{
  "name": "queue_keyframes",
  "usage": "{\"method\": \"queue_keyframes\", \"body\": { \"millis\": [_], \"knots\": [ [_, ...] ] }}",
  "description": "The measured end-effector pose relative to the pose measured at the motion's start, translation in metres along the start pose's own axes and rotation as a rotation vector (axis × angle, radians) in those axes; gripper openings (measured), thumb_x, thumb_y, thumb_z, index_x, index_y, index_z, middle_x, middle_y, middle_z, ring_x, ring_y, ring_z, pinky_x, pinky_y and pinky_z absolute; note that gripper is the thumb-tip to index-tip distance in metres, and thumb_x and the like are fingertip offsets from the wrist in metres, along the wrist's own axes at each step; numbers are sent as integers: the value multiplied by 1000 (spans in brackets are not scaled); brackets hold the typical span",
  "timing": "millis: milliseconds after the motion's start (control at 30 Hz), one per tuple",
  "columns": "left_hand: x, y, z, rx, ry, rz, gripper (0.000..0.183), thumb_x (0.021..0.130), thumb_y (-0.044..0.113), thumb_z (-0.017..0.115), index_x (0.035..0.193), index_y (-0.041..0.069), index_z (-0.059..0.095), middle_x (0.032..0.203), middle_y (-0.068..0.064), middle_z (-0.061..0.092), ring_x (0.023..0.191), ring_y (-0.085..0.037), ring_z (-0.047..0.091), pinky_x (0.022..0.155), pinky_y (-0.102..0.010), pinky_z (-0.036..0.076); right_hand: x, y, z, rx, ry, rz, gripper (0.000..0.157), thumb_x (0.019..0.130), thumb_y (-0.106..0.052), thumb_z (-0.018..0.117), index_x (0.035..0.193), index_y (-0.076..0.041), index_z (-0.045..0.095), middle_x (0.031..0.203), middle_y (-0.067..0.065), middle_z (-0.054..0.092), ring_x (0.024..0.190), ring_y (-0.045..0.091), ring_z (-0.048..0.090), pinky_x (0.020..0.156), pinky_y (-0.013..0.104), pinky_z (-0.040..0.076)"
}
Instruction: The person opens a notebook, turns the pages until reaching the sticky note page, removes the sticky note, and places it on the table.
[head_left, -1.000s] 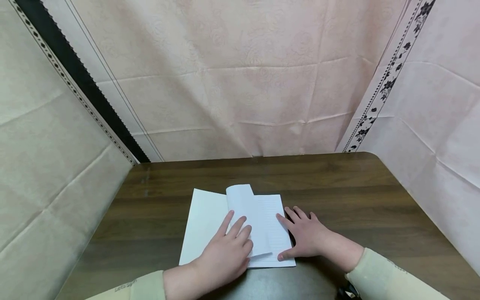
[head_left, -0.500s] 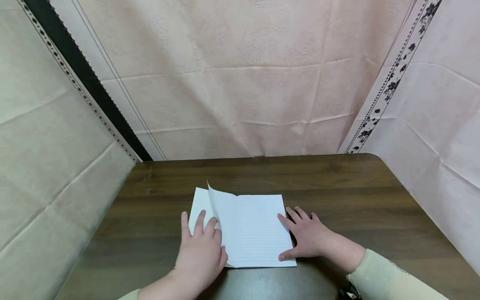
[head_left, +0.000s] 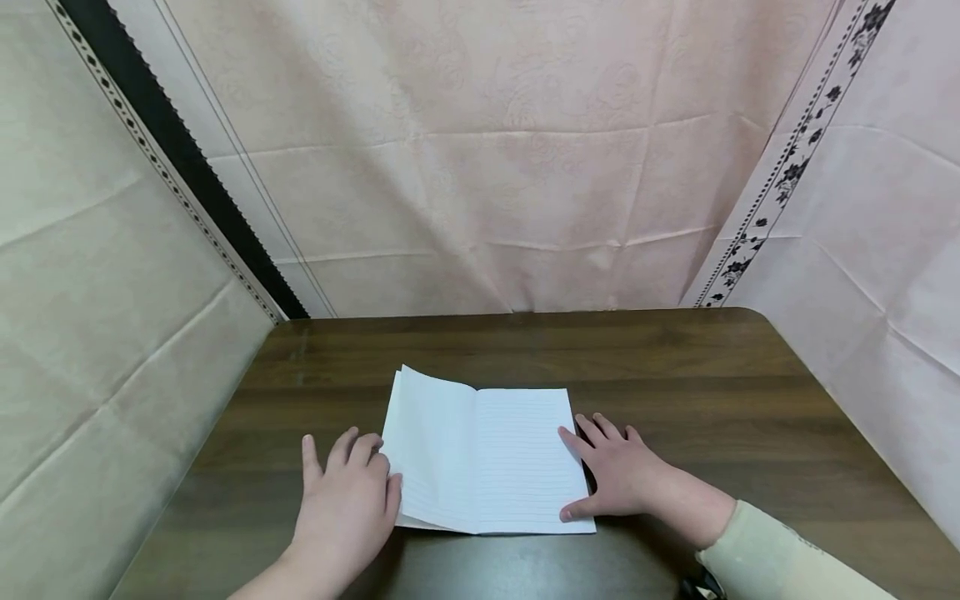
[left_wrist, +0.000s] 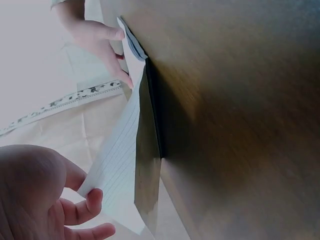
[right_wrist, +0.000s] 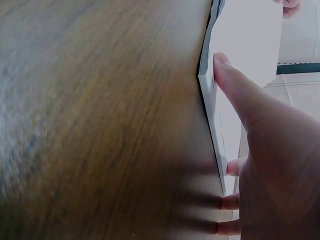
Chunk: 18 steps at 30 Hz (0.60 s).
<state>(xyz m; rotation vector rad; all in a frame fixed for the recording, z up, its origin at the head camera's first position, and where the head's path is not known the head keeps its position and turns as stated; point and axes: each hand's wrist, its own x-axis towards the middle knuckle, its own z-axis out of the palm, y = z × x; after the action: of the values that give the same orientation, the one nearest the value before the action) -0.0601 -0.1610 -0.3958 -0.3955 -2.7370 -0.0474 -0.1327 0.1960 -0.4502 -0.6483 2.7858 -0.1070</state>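
Observation:
An open notebook lies on the table, with a lined right-hand page. Its left-hand page is lifted off the cover below, and the left wrist view shows a gap under this lined page. My left hand pinches the outer edge of that page between thumb and bent finger. On the notebook's right side, my right hand rests with spread fingers. Its thumb lies on the page near the lower corner, while the fingertips reach the right edge and the tabletop.
The notebook sits on a dark brown wooden table with a rounded far right corner. Pale cloth hangings enclose the back and both sides. A black strip runs down the left hanging.
My left hand has moved left, carrying the page over from the right side to the left of the spine. My right hand has stayed at the right edge.

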Motion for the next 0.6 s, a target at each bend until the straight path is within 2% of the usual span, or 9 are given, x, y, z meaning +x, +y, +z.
{"method": "queue_keyframes", "body": {
  "millis": [200,433,600],
  "knots": [
    [0,-3,0,-5,-15,-25,21,88,24,65,73,10,65,114,-10,64,121,-41,54,103,-75,20,1,2,2,-6,1,-6,119,64,-93,53,157,-22,30,161,16,25,146,42,22,103,73,26],
    [-1,-10,2,-9,-28,-24,21,88,25,66,73,11,65,105,-9,65,107,-37,59,100,-63,37,-1,2,0,0,9,-12,119,65,-93,53,157,-21,30,161,16,25,146,42,22,103,73,27],
    [-2,-15,6,-6,-44,-28,23,87,25,67,69,11,63,99,-9,64,100,-37,59,93,-56,43,0,2,2,1,15,-17,120,64,-94,52,157,-20,31,160,16,25,145,43,22,102,73,27]
  ]
}}
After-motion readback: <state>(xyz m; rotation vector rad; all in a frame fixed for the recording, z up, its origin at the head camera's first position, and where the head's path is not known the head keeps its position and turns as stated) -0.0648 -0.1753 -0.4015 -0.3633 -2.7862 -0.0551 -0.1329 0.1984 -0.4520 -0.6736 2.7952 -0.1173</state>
